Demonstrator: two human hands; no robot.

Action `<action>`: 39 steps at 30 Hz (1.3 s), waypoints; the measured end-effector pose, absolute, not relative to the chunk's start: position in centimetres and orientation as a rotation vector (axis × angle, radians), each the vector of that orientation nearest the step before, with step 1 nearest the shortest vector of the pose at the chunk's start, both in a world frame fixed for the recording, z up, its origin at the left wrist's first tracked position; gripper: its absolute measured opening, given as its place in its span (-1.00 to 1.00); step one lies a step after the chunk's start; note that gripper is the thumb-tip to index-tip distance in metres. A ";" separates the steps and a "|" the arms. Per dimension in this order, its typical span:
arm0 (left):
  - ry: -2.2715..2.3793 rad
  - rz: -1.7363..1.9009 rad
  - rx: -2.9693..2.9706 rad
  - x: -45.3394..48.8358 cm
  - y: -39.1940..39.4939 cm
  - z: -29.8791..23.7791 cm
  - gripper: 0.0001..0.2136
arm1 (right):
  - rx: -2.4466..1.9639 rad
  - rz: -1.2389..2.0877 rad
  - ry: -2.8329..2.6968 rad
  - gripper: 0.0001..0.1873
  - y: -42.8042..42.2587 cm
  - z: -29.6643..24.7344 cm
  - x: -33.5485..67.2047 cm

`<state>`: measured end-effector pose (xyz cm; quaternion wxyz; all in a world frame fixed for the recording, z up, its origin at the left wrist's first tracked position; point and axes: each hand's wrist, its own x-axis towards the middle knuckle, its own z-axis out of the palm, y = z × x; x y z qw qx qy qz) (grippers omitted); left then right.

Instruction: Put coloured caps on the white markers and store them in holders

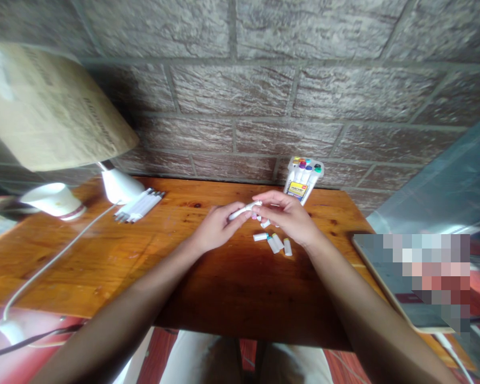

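Observation:
My left hand (218, 226) grips a white marker (242, 210) that points up to the right, its thumb and fingers closed round the barrel. At the marker's right end, my right hand (290, 216) has its thumb and fingertips curled about the tip; exactly how they touch it is partly hidden. Below the right hand, several loose white marker caps (272, 244), some with coloured ends, lie on the wooden table. Behind it stands a clear case of markers (303, 178) with coloured ends and a yellow label.
Several white markers (140, 205) lie in a row by the base of a lamp (120, 184) at the left. A white cup (56, 200) stands beyond it, and a cable (60, 250) crosses the table (104, 261). A tablet-like device (384, 288) lies at the right edge. A brick wall (232, 96) closes the back.

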<state>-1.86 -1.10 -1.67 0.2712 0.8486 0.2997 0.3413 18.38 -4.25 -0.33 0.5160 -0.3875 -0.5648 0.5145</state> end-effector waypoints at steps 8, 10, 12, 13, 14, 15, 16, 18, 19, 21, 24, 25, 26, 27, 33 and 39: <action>0.871 1.081 2.391 -1.9 -2.0 -1.1 -0.78 | -0.889 1.386 -1.265 -0.68 -4.3 -0.4 18.7; 0.871 1.084 2.409 -1.9 -1.9 -1.2 -0.78 | -0.895 1.364 -1.298 -0.68 -4.3 -0.4 18.9; 0.882 1.068 2.423 -2.0 -1.7 -1.3 -0.77 | -0.905 1.338 -1.331 -0.68 -4.2 -0.5 19.1; 0.889 1.054 2.434 -2.1 -1.6 -1.3 -0.76 | -0.907 1.329 -1.349 -0.68 -4.2 -0.6 19.2; 0.893 1.039 2.445 -2.1 -1.5 -1.4 -0.76 | -0.910 1.321 -1.366 -0.67 -4.1 -0.6 19.3; 0.894 1.021 2.454 -2.1 -1.4 -1.5 -0.75 | -0.914 1.315 -1.384 -0.67 -4.1 -0.6 19.4; 0.890 1.002 2.463 -2.2 -1.3 -1.7 -0.75 | -0.920 1.310 -1.402 -0.66 -4.1 -0.6 19.4; 0.878 0.972 2.471 -2.3 -1.1 -1.8 -0.74 | -0.939 1.295 -1.435 -0.64 -4.1 -0.6 19.5; 0.875 0.963 2.471 -2.3 -1.1 -1.9 -0.73 | -0.951 1.287 -1.449 -0.63 -4.2 -0.5 19.6; 0.883 0.942 2.472 -2.4 -1.0 -1.9 -0.72 | -0.966 1.275 -1.479 -0.62 -4.3 -0.4 19.6; 0.908 0.924 2.470 -2.3 -1.1 -1.8 -0.70 | -0.982 1.267 -1.515 -0.60 -4.4 -0.2 19.7; 0.910 0.921 2.469 -2.3 -1.1 -1.7 -0.70 | -0.986 1.265 -1.526 -0.59 -4.5 -0.1 19.7; 0.910 0.920 2.469 -2.2 -1.2 -1.6 -0.70 | -0.989 1.263 -1.536 -0.58 -4.5 -0.1 19.8; 0.909 0.918 2.469 -2.2 -1.2 -1.6 -0.70 | -0.988 1.262 -1.546 -0.57 -4.5 -0.1 19.8; 0.914 0.909 2.476 -2.0 -1.3 -1.5 -0.71 | -0.987 1.225 -1.561 -0.60 -4.5 -0.1 19.8; 0.936 0.912 2.485 -1.9 -1.4 -1.5 -0.71 | -0.970 1.192 -1.515 -0.61 -4.6 0.2 19.5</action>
